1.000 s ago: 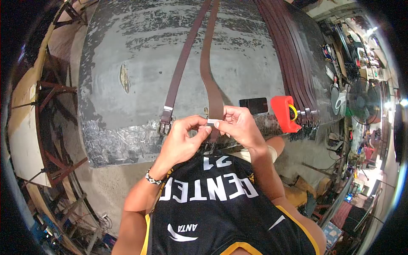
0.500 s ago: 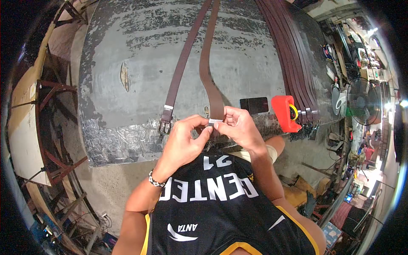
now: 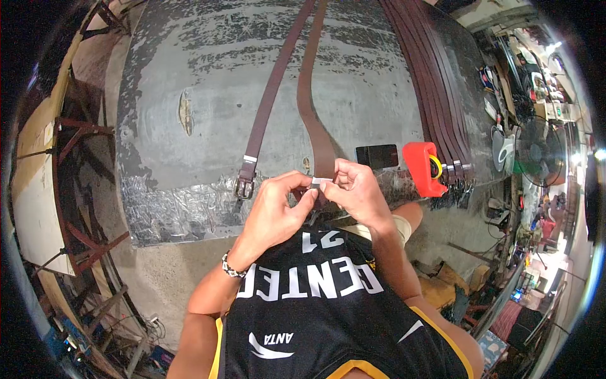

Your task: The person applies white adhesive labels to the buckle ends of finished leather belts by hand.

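My left hand (image 3: pixel 276 207) pinches the left edge of a brown belt (image 3: pixel 323 151) near its close end. On the opposite edge, my right hand (image 3: pixel 360 192) has thumb and forefinger closed on the same belt. Between my fingertips a small white strip (image 3: pixel 320 181) lies across the belt; whether it is stuck down all round cannot be made out. The belt's end below the strip is mostly hidden by my hands. To the left lies a darker belt (image 3: pixel 270 114) with a metal buckle (image 3: pixel 245 188) and a similar white band near it.
A red tape dispenser (image 3: pixel 416 167) with a yellow-cored roll stands at right, beside several dark belts (image 3: pixel 435 101) laid lengthwise. A black phone-like slab (image 3: pixel 377 156) lies nearer my right hand. The worn grey table (image 3: pixel 208 139) ends just before me. A fan (image 3: pixel 540 150) stands far right.
Both hands have shifted very slightly right with the belt's end, and its near stretch bends a little more that way. My fingers stay pinched at the white strip.
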Demonstrator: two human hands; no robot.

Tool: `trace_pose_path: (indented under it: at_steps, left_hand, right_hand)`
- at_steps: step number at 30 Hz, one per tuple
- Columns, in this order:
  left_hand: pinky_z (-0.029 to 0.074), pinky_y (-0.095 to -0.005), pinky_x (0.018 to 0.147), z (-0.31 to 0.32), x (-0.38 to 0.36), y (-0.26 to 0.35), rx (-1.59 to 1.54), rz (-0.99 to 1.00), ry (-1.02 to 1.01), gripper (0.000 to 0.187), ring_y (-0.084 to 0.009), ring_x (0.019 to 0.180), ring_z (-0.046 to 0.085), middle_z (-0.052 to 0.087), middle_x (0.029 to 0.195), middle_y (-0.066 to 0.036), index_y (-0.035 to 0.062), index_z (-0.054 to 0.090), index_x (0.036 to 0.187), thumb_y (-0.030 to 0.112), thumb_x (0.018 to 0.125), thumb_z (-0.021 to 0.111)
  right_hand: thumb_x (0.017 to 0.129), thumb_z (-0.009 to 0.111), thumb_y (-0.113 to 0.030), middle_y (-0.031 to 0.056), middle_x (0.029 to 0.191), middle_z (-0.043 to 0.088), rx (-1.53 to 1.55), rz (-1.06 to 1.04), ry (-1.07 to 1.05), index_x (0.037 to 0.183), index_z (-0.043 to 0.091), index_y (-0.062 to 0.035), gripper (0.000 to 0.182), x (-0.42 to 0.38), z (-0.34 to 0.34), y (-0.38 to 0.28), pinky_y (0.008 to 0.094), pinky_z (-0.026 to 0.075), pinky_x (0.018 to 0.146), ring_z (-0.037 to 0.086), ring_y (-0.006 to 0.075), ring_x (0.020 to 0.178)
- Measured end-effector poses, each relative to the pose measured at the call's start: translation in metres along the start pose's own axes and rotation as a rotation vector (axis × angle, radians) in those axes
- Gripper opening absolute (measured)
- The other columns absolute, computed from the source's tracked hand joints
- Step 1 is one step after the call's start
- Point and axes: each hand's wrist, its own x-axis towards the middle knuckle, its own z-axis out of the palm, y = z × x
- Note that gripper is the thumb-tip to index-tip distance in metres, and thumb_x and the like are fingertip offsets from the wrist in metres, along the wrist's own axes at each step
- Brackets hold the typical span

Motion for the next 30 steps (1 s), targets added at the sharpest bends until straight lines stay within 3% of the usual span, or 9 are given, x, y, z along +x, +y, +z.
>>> trace_pose_path:
  at_steps: [4, 8, 11, 14, 17, 20, 23, 30]
  left_hand:
    - [0.047, -0.0309, 0.069, 0.002, 0.0, -0.004, -0.005, 0.026, 0.008, 0.015, -0.0208, 0.075, 0.063, 0.067, 0.082, -0.014, -0.0063, 0.067, 0.093, 0.006, 0.084, 0.066]
    - [0.048, -0.0299, 0.071, 0.002, 0.001, -0.003, 0.002, 0.016, 0.014, 0.016, -0.0185, 0.077, 0.064, 0.068, 0.084, -0.013, -0.0059, 0.067, 0.095, 0.007, 0.085, 0.067]
    - [0.045, -0.0339, 0.056, 0.006, 0.001, -0.017, -0.107, 0.112, 0.065, 0.016, -0.0216, 0.064, 0.062, 0.067, 0.079, -0.015, -0.0048, 0.067, 0.093, 0.009, 0.085, 0.065]
    - [0.045, -0.0327, 0.058, 0.004, 0.0, -0.018, -0.188, -0.043, 0.013, 0.017, -0.0147, 0.066, 0.061, 0.068, 0.08, -0.012, -0.0035, 0.068, 0.094, 0.011, 0.086, 0.066]
    - [0.05, -0.027, 0.075, -0.001, 0.001, -0.016, -0.185, -0.08, -0.062, 0.012, -0.0089, 0.083, 0.061, 0.067, 0.086, -0.003, -0.0044, 0.067, 0.097, 0.006, 0.091, 0.064]
    - [0.049, -0.0256, 0.073, -0.006, 0.002, -0.018, -0.358, -0.042, -0.084, 0.012, -0.0082, 0.079, 0.06, 0.067, 0.086, -0.003, -0.0042, 0.067, 0.097, 0.007, 0.091, 0.066]
    - [0.049, -0.0243, 0.075, -0.011, 0.003, -0.021, -0.482, -0.134, -0.147, 0.013, -0.0069, 0.081, 0.06, 0.07, 0.087, -0.002, -0.0035, 0.069, 0.098, 0.007, 0.091, 0.065]
    - [0.049, -0.0246, 0.074, -0.014, 0.004, -0.017, -0.455, -0.168, -0.123, 0.013, -0.0066, 0.082, 0.06, 0.069, 0.087, -0.002, -0.0033, 0.069, 0.097, 0.007, 0.091, 0.065]
  right_hand:
    - [0.089, 0.065, -0.004, 0.0002, 0.086, 0.065, 0.004, 0.027, -0.015, 0.101, 0.064, 0.0035, 0.014, -0.001, 0.001, -0.009, 0.0205, 0.046, 0.064, 0.057, 0.0038, 0.074]
    - [0.089, 0.065, -0.007, -0.0018, 0.077, 0.062, -0.023, 0.015, 0.042, 0.096, 0.063, -0.0013, 0.009, 0.001, 0.004, -0.006, 0.0169, 0.039, 0.052, 0.052, 0.0006, 0.062]
    - [0.089, 0.066, -0.007, -0.0004, 0.08, 0.064, -0.008, 0.036, 0.036, 0.098, 0.064, 0.0002, 0.011, 0.0, 0.003, -0.003, 0.0179, 0.041, 0.055, 0.054, 0.0018, 0.065]
    - [0.09, 0.065, -0.006, 0.0009, 0.085, 0.066, 0.047, 0.035, 0.004, 0.1, 0.065, 0.0025, 0.013, 0.0, 0.001, -0.002, 0.0201, 0.045, 0.06, 0.057, 0.0039, 0.07]
    - [0.09, 0.065, -0.007, 0.0006, 0.082, 0.065, 0.063, -0.017, 0.035, 0.097, 0.065, 0.0017, 0.011, 0.001, 0.008, -0.008, 0.0198, 0.044, 0.058, 0.057, 0.0042, 0.069]
    - [0.091, 0.065, -0.008, 0.0002, 0.08, 0.064, 0.043, -0.007, 0.011, 0.095, 0.065, 0.0013, 0.01, 0.002, 0.004, -0.004, 0.02, 0.045, 0.057, 0.058, 0.0049, 0.069]
    - [0.091, 0.065, -0.008, -0.0001, 0.079, 0.064, 0.08, 0.014, -0.056, 0.093, 0.065, 0.0011, 0.009, 0.003, -0.004, -0.002, 0.02, 0.046, 0.057, 0.059, 0.0053, 0.068]
    - [0.091, 0.067, -0.012, -0.0017, 0.073, 0.061, 0.059, -0.037, -0.054, 0.089, 0.064, -0.0002, 0.013, 0.007, -0.001, -0.004, 0.0192, 0.044, 0.055, 0.056, 0.004, 0.065]
